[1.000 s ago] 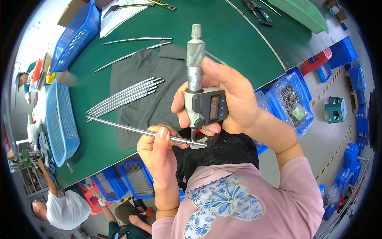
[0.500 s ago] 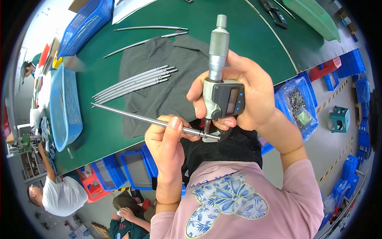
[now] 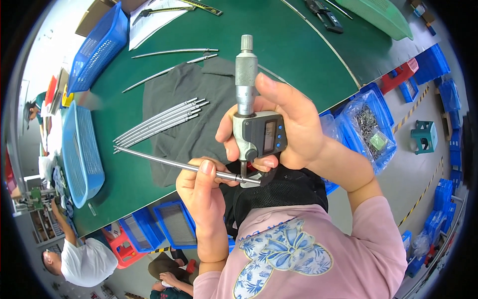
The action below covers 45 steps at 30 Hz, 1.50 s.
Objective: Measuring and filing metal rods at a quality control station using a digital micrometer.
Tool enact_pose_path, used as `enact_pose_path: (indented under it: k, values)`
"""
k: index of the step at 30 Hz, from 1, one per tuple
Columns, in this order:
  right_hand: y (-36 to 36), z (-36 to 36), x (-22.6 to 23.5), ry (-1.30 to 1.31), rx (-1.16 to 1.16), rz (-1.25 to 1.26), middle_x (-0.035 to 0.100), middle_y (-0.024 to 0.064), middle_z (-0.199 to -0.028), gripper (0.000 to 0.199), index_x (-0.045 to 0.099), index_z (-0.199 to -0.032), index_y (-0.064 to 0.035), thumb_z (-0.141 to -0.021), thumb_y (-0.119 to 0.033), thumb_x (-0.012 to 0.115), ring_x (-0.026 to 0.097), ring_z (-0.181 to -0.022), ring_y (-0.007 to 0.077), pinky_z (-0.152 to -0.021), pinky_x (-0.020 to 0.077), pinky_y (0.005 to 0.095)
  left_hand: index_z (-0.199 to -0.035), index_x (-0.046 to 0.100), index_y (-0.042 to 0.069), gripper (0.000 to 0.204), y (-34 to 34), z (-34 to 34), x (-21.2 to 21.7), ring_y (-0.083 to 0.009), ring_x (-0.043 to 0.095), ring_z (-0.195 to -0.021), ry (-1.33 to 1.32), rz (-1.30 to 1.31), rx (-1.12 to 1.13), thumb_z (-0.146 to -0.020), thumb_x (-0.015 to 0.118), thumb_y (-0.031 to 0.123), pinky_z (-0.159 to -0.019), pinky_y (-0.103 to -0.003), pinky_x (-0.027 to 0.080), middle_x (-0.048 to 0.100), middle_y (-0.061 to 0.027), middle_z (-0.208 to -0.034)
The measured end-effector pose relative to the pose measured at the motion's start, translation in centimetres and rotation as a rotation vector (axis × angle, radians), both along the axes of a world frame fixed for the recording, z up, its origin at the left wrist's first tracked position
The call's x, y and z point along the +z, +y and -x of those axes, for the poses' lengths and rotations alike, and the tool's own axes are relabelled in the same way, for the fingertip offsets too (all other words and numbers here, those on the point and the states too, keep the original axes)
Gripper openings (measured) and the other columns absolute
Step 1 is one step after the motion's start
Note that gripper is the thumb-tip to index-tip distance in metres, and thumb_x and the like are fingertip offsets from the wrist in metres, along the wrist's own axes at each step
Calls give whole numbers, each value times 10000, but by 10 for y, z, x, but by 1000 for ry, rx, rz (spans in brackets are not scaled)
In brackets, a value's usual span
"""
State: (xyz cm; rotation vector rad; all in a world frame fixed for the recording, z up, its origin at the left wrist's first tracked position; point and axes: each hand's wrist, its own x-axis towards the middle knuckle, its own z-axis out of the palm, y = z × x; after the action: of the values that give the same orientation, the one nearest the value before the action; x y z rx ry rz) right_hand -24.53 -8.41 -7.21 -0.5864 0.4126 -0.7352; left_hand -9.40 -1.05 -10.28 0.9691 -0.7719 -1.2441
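Observation:
My left hand (image 3: 203, 187) pinches a slim metal rod (image 3: 164, 160) between thumb and fingers, close to its stepped right end. That end lies in the jaw of a digital micrometer (image 3: 258, 134), at the tip of its spindle. Around the micrometer's frame is my right hand (image 3: 294, 124), its thumb raised beside the barrel. The micrometer stands upright with its thimble at the top. Several similar rods (image 3: 157, 122) lie side by side on a dark grey cloth (image 3: 211, 82), left of the micrometer. Two more rods (image 3: 174, 51) rest farther back, partly on the cloth.
The green table (image 3: 279, 55) carries blue baskets (image 3: 82, 154) at the left, a caliper (image 3: 323, 16) at the back and a green basket (image 3: 381, 17) at far right. Blue bins (image 3: 177, 224) and a bagged bin of metal parts (image 3: 366, 124) flank me. Co-workers (image 3: 89, 261) sit at lower left.
In the picture, both hands, the rod and the micrometer have shifted left and slightly down. The view has also shifted, showing more of the table's back. The grips look the same.

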Motion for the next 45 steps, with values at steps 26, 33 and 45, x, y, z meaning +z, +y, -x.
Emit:
enact_pose_path:
  k: [26,33,45]
  values:
    - [-75,3,-14,273,-270,421,553,73,-847,340,468,-1064,9,-781,-160,554,391,-459,107,-419,325,217,-473,380,30,204,61,-16,8,-104,355,-338,176,154,-388,-645,476,85,-321,-244,248,368,-34,-416]
    - [-64,-18,2,393,-271,421,546,79,-710,194,551,-856,-13,-725,-142,616,460,-509,165,-450,375,263,-458,376,24,212,63,-22,4,-97,364,-343,105,221,-418,-629,490,81,-331,-240,254,383,-40,-409]
    - [-50,23,-16,-36,-313,274,500,14,-863,437,388,-1124,-32,-734,-140,554,320,-409,69,-385,269,190,-1172,352,-62,457,67,-56,29,-141,438,-422,861,-42,-433,-766,464,116,-369,-213,348,529,-161,-761]
